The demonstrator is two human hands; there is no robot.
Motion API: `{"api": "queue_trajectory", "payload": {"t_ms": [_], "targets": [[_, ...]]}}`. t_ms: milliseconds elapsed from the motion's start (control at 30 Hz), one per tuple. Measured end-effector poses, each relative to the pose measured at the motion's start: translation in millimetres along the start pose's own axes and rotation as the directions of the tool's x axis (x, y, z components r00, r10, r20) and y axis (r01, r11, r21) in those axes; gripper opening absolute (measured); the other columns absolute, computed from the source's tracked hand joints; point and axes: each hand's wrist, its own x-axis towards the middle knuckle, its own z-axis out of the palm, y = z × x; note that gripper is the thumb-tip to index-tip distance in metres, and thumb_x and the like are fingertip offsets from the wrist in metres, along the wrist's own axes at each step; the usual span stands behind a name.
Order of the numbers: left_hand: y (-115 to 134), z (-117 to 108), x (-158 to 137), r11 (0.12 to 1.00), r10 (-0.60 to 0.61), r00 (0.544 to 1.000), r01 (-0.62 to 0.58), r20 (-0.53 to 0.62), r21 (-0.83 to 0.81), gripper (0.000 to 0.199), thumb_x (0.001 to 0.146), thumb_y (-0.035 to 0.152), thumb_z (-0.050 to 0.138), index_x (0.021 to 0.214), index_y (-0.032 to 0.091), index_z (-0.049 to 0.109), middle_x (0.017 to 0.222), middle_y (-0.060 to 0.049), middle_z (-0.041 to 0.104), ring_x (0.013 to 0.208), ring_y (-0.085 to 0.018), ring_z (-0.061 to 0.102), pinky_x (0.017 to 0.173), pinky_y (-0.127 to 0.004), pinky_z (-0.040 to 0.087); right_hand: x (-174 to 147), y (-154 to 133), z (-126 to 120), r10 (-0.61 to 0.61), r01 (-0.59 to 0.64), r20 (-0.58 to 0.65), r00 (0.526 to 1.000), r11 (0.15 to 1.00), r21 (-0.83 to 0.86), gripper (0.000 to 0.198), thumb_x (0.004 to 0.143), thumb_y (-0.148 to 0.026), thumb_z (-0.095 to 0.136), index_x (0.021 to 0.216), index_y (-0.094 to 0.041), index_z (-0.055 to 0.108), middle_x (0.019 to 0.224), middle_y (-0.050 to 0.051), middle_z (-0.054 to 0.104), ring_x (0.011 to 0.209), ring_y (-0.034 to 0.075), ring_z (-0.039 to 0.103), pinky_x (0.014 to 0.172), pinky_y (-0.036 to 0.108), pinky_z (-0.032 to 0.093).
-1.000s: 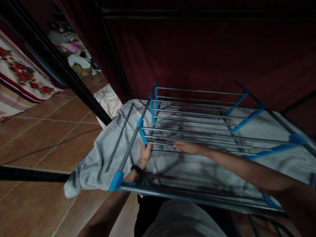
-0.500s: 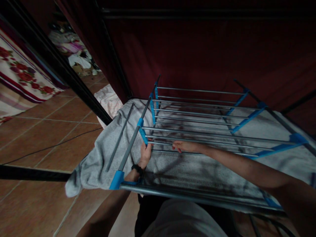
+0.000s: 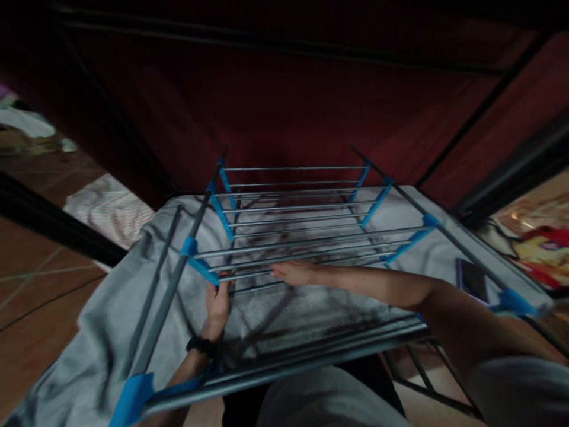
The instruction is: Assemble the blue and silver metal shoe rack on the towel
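Note:
A rack of grey metal rods with blue plastic brackets, like a shoe or drying rack, lies on a grey blanket (image 3: 267, 320). My left hand (image 3: 217, 299), with a dark wristband, is closed at the lower end of the near left blue bracket (image 3: 201, 270), thumb up against it. Right of it, my right hand (image 3: 293, 273) reaches across from the right and is closed over a metal rod (image 3: 251, 274) of the near tier; its fingertips are partly hidden. Blue brackets (image 3: 404, 246) support the rods' right ends. A loose grey tube (image 3: 153, 290) lies beside the left side pole (image 3: 171, 293).
A phone (image 3: 472, 280) lies on the blanket at the right, under the side pole. Dark red fabric (image 3: 284, 107) hangs behind the rack. Dark frame posts (image 3: 57, 219) stand at both sides. A cable (image 3: 53, 301) crosses the tiled floor at the left.
The view has swung right, bringing the phone into sight. My right hand has moved closer over the rod and its fingers now lie on it. My left hand stays at the bracket.

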Motion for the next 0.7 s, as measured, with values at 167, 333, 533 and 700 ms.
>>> {"api": "queue_trajectory", "payload": {"t_ms": [167,333,533,700], "targets": [[-5.1,-2.8,7.2,1.000,-0.003,0.999,0.003,0.044,-0.004,0.028,0.077,0.048,0.054,0.076,0.022,0.064,0.076,-0.001,0.066,0.083,-0.024,0.061,0.083,-0.037,0.047,-1.2,-1.6,-4.2,-0.008,0.008,0.003,1.000,0.998,-0.064,0.031,0.100,-0.043,0.034,0.102,-0.023,0.058,0.099,0.004,0.069,0.085,0.019,0.066,0.068,0.029,0.049],[-7.0,-2.9,7.5,1.000,0.006,1.000,-0.006,0.031,0.006,0.024,0.077,0.048,0.055,0.073,0.025,0.063,0.075,-0.001,0.067,0.081,-0.025,0.062,0.082,-0.039,0.049,-4.5,-4.0,-6.0,-0.036,0.037,0.005,0.999,0.996,-0.084,0.036,0.101,-0.046,0.032,0.103,-0.021,0.057,0.101,0.006,0.070,0.085,0.021,0.066,0.067,0.030,0.048],[-4.0,-3.0,8.0,1.000,0.012,1.000,-0.013,0.027,0.024,0.028,0.077,0.049,0.054,0.072,0.024,0.065,0.073,0.000,0.066,0.081,-0.024,0.062,0.080,-0.037,0.049,-5.0,-1.1,-5.7,-0.059,0.057,-0.011,0.998,0.990,-0.130,0.037,0.102,-0.048,0.029,0.108,-0.021,0.055,0.102,0.005,0.070,0.085,0.020,0.065,0.067,0.028,0.047],[-7.8,-1.9,9.9,0.999,0.015,1.000,-0.016,0.016,0.041,0.030,0.076,0.051,0.054,0.071,0.023,0.064,0.071,0.001,0.066,0.079,-0.024,0.063,0.078,-0.037,0.048,-6.0,-0.3,-5.8,-0.043,0.040,-0.018,0.999,0.991,-0.127,0.037,0.102,-0.048,0.029,0.110,-0.023,0.055,0.105,0.005,0.070,0.090,0.020,0.067,0.071,0.029,0.050]]}}
